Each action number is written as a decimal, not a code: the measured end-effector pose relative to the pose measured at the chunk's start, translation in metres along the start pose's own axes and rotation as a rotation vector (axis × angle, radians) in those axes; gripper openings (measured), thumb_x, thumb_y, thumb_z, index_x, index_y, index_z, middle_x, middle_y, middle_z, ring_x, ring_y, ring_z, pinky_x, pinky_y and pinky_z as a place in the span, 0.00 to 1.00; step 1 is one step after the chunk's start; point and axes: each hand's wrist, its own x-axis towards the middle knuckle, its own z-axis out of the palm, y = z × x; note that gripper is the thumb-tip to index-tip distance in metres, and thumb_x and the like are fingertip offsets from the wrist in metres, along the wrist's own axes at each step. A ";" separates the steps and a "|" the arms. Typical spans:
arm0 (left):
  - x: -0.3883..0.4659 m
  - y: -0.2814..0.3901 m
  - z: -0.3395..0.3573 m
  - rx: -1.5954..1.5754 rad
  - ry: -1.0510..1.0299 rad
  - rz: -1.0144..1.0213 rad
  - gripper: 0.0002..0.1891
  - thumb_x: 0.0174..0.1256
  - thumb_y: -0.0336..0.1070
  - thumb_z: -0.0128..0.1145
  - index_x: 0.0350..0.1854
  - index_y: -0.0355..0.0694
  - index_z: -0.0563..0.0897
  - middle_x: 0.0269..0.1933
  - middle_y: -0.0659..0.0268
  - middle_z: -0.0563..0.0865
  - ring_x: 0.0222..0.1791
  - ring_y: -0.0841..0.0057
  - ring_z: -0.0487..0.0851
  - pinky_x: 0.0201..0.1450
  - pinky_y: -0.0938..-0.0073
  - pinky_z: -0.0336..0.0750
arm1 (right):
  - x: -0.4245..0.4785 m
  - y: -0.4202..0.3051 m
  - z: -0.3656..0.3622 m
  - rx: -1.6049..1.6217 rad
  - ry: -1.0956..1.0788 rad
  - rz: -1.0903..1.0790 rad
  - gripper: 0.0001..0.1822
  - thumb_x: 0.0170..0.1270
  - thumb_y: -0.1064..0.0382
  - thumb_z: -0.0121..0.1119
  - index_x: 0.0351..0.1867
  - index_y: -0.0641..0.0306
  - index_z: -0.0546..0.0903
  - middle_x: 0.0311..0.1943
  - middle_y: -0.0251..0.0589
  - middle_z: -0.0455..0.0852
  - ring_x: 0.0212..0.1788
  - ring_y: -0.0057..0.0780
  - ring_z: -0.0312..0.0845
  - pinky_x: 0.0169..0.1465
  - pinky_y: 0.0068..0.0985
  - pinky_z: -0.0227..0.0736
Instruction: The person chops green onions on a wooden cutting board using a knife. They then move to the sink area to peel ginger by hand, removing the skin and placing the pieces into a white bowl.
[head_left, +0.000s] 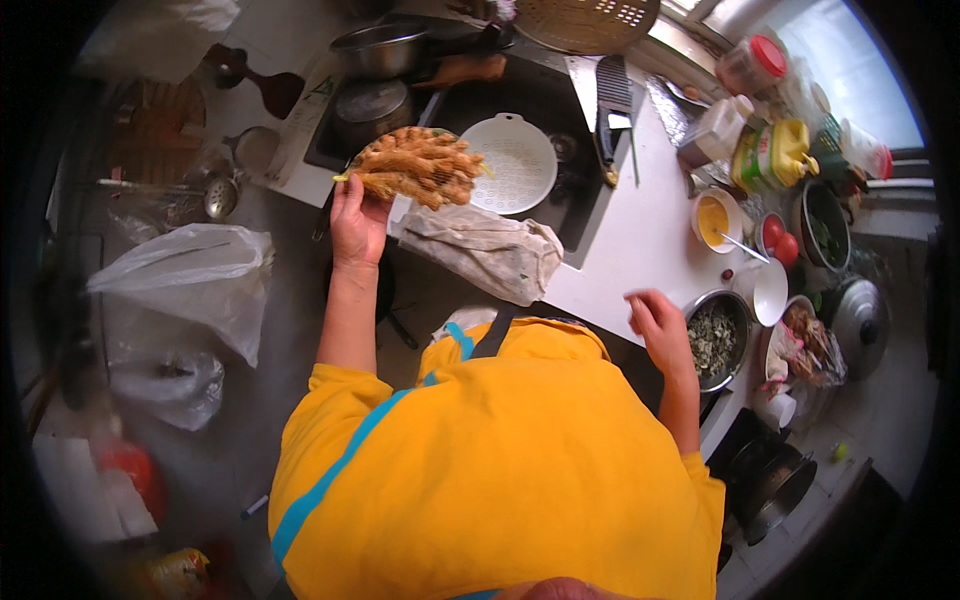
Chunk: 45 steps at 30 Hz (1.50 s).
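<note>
My left hand grips the edge of a plate or tray piled with browned, clustered food, perhaps chicken feet, held over the near left rim of the sink. Under the food, the dish is mostly hidden. Just right of it, a white perforated drain plate lies in the dark sink. A stained cloth hangs over the near counter edge. My right hand is raised over the counter edge with bent fingers and nothing in it, left of a metal bowl of chopped greens.
A crinkle-bladed knife lies at the sink's right rim. Farther right stand a bowl of yellow liquid with a utensil, tomatoes, a white bowl and a yellow jug. Plastic bags hang at left.
</note>
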 end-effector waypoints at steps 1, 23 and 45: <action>-0.005 -0.006 0.014 0.000 -0.015 -0.025 0.13 0.75 0.37 0.49 0.56 0.39 0.73 0.56 0.61 0.80 0.57 0.68 0.79 0.61 0.63 0.75 | 0.012 -0.012 0.003 0.069 -0.046 -0.047 0.09 0.71 0.64 0.54 0.44 0.67 0.81 0.29 0.32 0.81 0.30 0.17 0.74 0.34 0.17 0.70; -0.048 -0.073 0.126 0.227 -0.240 -0.326 0.15 0.73 0.36 0.54 0.57 0.38 0.71 0.52 0.64 0.79 0.54 0.78 0.79 0.58 0.72 0.78 | 0.071 -0.044 0.057 0.961 -0.407 0.032 0.28 0.71 0.56 0.56 0.67 0.62 0.63 0.55 0.44 0.77 0.54 0.32 0.79 0.48 0.33 0.83; -0.054 -0.086 0.152 0.500 -0.140 -0.240 0.10 0.67 0.33 0.62 0.47 0.42 0.76 0.44 0.68 0.82 0.44 0.82 0.81 0.50 0.79 0.74 | 0.075 -0.023 0.042 0.976 -0.257 -0.172 0.35 0.64 0.66 0.63 0.71 0.60 0.62 0.61 0.43 0.74 0.61 0.35 0.73 0.60 0.36 0.75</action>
